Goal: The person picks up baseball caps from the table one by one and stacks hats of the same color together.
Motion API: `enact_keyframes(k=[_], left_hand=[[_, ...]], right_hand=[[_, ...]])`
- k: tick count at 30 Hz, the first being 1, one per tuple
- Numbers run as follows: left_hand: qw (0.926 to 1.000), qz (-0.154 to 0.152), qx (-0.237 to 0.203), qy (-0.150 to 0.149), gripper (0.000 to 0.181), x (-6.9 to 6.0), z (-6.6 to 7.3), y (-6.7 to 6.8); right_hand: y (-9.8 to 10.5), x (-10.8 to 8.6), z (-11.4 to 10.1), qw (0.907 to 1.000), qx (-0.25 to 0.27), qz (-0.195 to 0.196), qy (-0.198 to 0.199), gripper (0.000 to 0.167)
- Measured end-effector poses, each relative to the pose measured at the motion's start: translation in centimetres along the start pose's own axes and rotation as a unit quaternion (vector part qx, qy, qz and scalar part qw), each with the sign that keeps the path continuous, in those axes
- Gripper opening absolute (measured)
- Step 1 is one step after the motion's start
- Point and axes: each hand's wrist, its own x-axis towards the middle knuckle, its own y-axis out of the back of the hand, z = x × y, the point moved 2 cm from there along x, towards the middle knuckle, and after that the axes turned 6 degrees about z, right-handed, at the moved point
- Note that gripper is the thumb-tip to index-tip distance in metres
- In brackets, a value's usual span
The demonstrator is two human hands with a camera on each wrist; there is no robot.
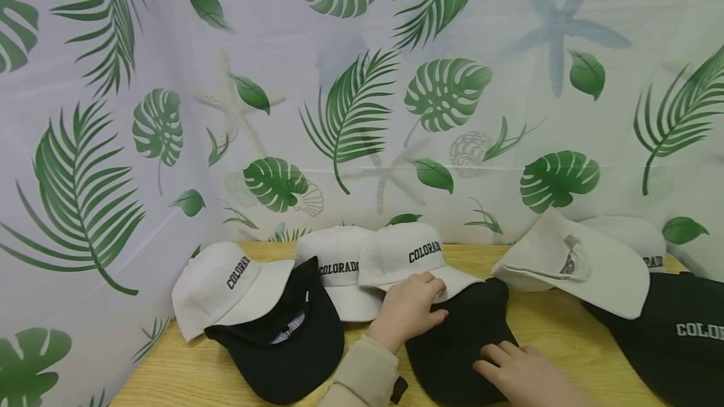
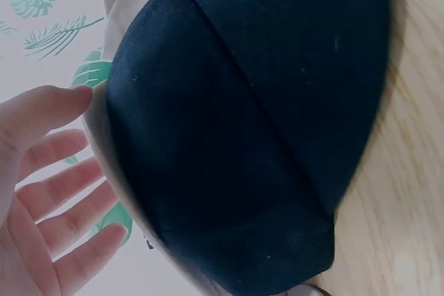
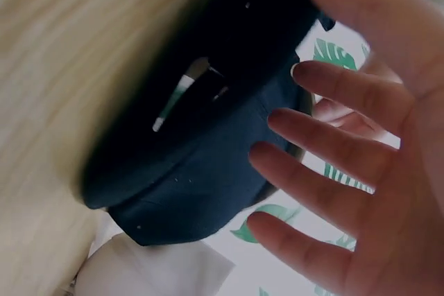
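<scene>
Left hand [image 1: 408, 309] ungripped: fingers spread and slightly bent, thumb tip at the edge of the caps in the left wrist view; actual contact can't be told. Right hand [image 1: 526, 374] also released, fingers apart and loosely extended beside the middle black cap [image 1: 455, 347]; its thumb overlaps that cap's edge in the right wrist view, touch unclear. Middle black cap sits between the hands on the wooden table [image 1: 557, 335], just in front of the middle white cap [image 1: 393, 259] lettered COLORADO. Beige sleeve [image 1: 364, 372] on the left arm. Behind and left, another white cap [image 1: 336, 250], partly covered; farther left, a black cap with inside showing [image 1: 317, 344] against a white one [image 1: 209, 284]. Right: tipped white cap [image 1: 613, 269] overlapping a black COLORADO cap [image 1: 667, 338]. Leaf-print cloth [image 1: 260, 11] behind everything.
</scene>
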Motion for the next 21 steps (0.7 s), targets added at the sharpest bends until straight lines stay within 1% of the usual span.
enact_keyframes(k=[2, 6, 9, 13, 15, 17, 21], left_hand=[[1.0000, -0.002, -0.004, 0.006, 0.029, -0.1, 0.0, 0.1], [0.9998, -0.004, -0.009, 0.014, 0.030, -0.2, -0.1, 0.5], [0.9999, 0.004, -0.012, 0.006, 0.030, -0.6, -0.1, 1.0], [0.9997, 0.001, -0.026, -0.002, 0.029, -1.2, 0.3, 1.6], [0.9992, -0.016, -0.035, -0.006, 0.029, -1.4, 0.7, 1.8], [0.9981, -0.041, -0.044, -0.013, 0.029, -1.5, 1.1, 1.8], [0.9928, -0.096, -0.068, -0.023, 0.031, -1.7, 1.6, 1.3]], right_hand=[[-0.4, 0.1, -0.2, 0.9999, -0.011, -0.007, -0.001, 0.032], [-0.8, 0.4, -0.5, 0.9996, -0.026, -0.013, -0.006, 0.027], [-0.8, 0.6, -0.8, 0.9996, -0.028, -0.003, -0.006, 0.025], [-0.7, 0.6, -1.1, 0.9989, -0.040, 0.025, 0.001, 0.023], [-0.7, 0.6, -1.2, 0.9987, -0.043, 0.029, 0.002, 0.024], [-0.8, 0.4, -1.2, 0.9988, -0.041, 0.028, 0.001, 0.024], [-0.9, 0.0, -1.2, 0.9996, -0.026, 0.010, -0.008, 0.023]])
